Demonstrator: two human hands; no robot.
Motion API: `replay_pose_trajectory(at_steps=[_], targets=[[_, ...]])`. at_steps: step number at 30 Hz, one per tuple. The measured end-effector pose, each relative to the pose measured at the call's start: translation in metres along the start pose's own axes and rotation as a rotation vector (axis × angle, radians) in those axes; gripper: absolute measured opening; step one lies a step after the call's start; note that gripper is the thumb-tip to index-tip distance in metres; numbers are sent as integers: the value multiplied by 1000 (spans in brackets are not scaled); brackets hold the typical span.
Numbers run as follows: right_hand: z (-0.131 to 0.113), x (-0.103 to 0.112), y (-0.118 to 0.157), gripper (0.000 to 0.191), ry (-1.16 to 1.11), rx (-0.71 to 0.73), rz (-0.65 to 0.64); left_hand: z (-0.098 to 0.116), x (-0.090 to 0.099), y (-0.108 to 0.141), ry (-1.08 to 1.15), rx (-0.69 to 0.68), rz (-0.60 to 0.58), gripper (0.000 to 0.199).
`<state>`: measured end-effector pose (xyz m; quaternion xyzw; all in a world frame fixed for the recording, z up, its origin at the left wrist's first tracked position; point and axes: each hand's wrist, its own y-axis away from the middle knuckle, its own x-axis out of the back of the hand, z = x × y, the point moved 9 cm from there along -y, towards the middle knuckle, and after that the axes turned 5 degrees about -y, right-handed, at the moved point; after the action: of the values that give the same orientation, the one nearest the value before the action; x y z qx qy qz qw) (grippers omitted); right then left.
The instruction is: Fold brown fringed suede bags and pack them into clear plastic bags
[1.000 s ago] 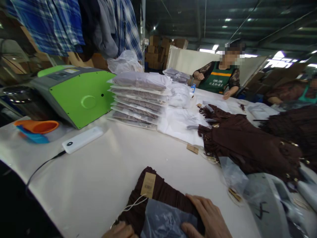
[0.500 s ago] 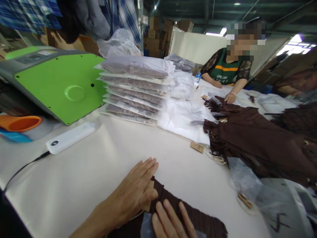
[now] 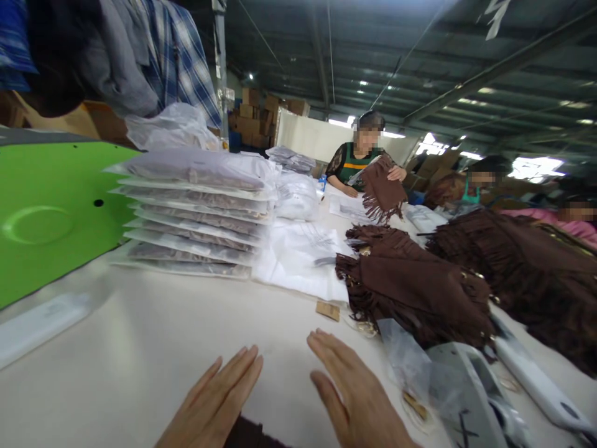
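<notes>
Two bare hands, low in view; clock is read from view centre. Left hand (image 3: 208, 407) at 7, right hand (image 3: 364, 398) at 5, well apart, both cropped at the wrist end by the bottom edge. Left fingers straight, nearly together; can't make out the thumb. Right fingers straight and close together, thumb spread away from them.

Dark brown garment (image 3: 252, 434) at 6, between the hands, nearer the left. Only its top edge shows: rest cut off by frame, part behind left hand. Contact with that hand: can't tell.

Kraft tag (image 3: 328, 310) at 5, on the white table (image 3: 163, 336) just beyond the right fingertips; print too small to read. Brown fringed garments (image 3: 424, 280) at 4. In front of them, clear plastic bag (image 3: 405, 358), partly over the grey dispenser-like unit (image 3: 461, 392), whose bottom is out of frame; can't confirm type.

Stack of bagged garments (image 3: 196, 211) at 9, contents hazy through film. Past it, green machine panel (image 3: 51, 218), left side cropped. White handheld device (image 3: 41, 326) at 8, also cropped.

Co-worker in green apron (image 3: 352, 168) at 2, holding a brown fringed piece (image 3: 385, 186) that covers part of the apron; lettering mostly blocked.
</notes>
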<state>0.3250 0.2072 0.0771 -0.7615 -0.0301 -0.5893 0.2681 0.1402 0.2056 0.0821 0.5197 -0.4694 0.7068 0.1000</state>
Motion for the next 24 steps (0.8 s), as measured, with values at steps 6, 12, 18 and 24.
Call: replay_pose_trajectory(at_steps=[6,12,18,24], targets=[[73,-26,-65,38,302,-163,-227,-17,-67,-115,66,146,-206,45],[83,-34,-65,39,293,-65,-155,-34,-152,-179,-190,61,-379,35],[142,21,-38,34,23,-137,15,-57,-161,-189,-149,-71,-418,11],[232,55,10,30,78,-485,-136,-88,-155,-209,-157,-35,-346,16]])
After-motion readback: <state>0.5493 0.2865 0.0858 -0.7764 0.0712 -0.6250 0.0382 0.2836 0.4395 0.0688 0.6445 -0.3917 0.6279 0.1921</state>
